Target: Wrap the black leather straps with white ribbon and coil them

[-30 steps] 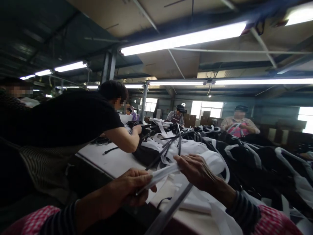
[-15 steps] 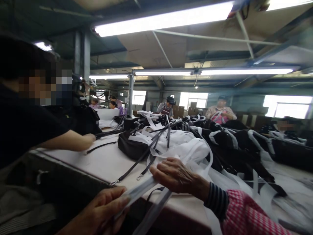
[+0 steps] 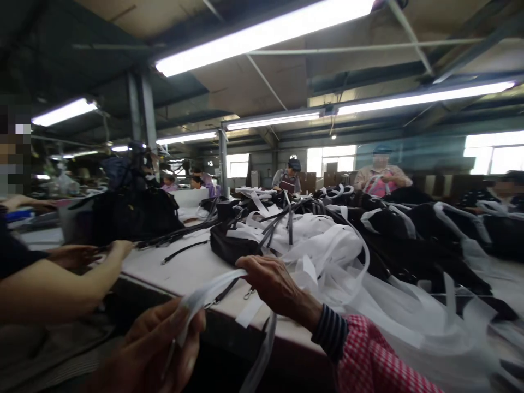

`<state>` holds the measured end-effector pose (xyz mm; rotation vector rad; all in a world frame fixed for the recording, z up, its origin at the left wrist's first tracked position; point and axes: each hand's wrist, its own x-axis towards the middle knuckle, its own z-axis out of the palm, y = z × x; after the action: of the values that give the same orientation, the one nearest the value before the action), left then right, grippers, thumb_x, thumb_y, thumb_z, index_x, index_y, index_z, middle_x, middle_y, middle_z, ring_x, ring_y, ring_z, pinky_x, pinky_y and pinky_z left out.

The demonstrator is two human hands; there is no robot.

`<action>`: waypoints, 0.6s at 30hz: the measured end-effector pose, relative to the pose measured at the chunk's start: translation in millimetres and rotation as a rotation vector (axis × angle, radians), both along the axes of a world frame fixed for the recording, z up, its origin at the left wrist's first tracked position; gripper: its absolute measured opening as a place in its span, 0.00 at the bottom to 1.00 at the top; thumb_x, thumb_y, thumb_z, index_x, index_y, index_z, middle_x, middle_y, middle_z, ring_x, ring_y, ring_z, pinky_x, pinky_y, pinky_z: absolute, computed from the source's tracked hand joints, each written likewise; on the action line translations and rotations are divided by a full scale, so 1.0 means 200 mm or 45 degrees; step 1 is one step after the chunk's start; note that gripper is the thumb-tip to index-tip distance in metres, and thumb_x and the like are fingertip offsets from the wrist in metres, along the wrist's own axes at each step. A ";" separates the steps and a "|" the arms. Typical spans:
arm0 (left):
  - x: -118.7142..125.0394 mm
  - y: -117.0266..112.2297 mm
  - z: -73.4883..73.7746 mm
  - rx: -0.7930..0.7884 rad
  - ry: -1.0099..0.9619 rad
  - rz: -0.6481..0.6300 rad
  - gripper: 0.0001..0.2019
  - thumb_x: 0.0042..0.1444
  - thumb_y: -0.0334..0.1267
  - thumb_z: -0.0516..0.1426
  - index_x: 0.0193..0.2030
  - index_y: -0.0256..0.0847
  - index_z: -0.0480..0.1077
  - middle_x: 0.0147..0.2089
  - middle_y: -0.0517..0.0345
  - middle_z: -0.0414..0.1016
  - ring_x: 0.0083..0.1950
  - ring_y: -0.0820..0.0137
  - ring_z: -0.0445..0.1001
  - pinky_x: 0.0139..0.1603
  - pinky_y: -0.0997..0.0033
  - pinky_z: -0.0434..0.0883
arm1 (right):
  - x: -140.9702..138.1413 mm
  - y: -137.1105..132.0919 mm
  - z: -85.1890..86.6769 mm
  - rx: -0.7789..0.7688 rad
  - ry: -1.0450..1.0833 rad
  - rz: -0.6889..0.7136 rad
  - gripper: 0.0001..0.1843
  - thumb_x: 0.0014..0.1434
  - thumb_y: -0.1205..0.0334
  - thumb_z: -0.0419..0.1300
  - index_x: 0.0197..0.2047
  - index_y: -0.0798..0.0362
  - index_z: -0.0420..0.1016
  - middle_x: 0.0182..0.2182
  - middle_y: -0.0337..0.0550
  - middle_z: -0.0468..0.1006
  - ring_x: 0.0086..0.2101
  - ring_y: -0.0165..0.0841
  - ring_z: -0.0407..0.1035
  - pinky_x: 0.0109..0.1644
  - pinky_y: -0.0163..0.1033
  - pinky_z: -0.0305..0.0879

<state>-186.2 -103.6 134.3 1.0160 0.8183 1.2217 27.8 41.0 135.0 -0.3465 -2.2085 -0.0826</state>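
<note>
My left hand (image 3: 164, 344) is low in front of the table edge, fingers closed on one end of a white strap (image 3: 204, 292). The strap runs up and right to my right hand (image 3: 272, 284), which pinches its other part above the table edge. Just beyond my right hand lies a heap of white straps (image 3: 327, 245) mixed with thin black straps with metal clips (image 3: 229, 289). A small black bag (image 3: 231, 248) sits behind my right hand.
A long white table (image 3: 184, 267) carries black bags and white strap piles (image 3: 409, 240) to the right. A neighbour's arm (image 3: 61, 284) reaches in at left, near a big black bag (image 3: 135, 213). Other workers sit at the far side.
The view has swung slightly right and up. My left hand has lifted its strap end, my right hand has drawn back toward me, and the strap now bows between them. The neighbour has pulled back left.
</note>
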 end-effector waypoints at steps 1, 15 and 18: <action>0.01 -0.01 0.09 0.095 -0.024 0.055 0.16 0.56 0.51 0.69 0.35 0.39 0.76 0.19 0.61 0.72 0.15 0.79 0.64 0.15 0.84 0.60 | -0.05 -0.02 -0.04 -0.274 0.066 0.083 0.16 0.77 0.54 0.48 0.45 0.53 0.71 0.29 0.39 0.75 0.27 0.29 0.66 0.32 0.36 0.57; -0.03 0.34 0.03 1.154 0.904 0.820 0.11 0.69 0.39 0.57 0.52 0.38 0.77 0.46 0.47 0.84 0.46 0.61 0.84 0.52 0.67 0.79 | -0.24 -0.46 -0.24 -1.927 0.076 0.736 0.37 0.50 0.27 0.64 0.38 0.57 0.77 0.24 0.39 0.69 0.23 0.26 0.59 0.26 0.31 0.51; -0.10 0.33 -0.10 1.407 1.277 0.636 0.11 0.69 0.33 0.54 0.52 0.39 0.76 0.41 0.50 0.82 0.39 0.66 0.81 0.42 0.73 0.78 | -0.10 -0.47 -0.15 -1.900 0.004 0.657 0.23 0.53 0.44 0.69 0.39 0.56 0.75 0.26 0.36 0.67 0.25 0.25 0.59 0.27 0.31 0.52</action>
<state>-206.2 -36.7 114.9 2.5614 1.2060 1.6147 6.8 -54.0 105.8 -0.5118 -1.8754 1.8612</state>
